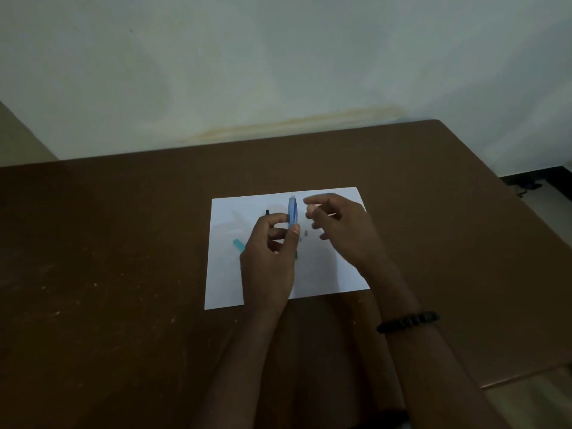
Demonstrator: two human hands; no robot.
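My left hand [270, 258] pinches a translucent blue pen barrel [292, 212] and holds it upright above a white sheet of paper [226, 274]. My right hand [340, 230] hovers just right of the barrel with its fingers loosely curled; whether it holds a small part is too blurred to tell. On the paper lie a teal pen piece [238, 243], a small black piece [267, 212] behind my left fingers, and a tiny dark bit [305, 233] between the hands. A blue piece [325, 194] shows behind my right hand.
The paper lies on a brown table [123, 258] that stands against a pale wall [278, 72]. The table's right edge [526, 209] drops to the floor. A dark beaded bracelet [408, 321] is on my right wrist.
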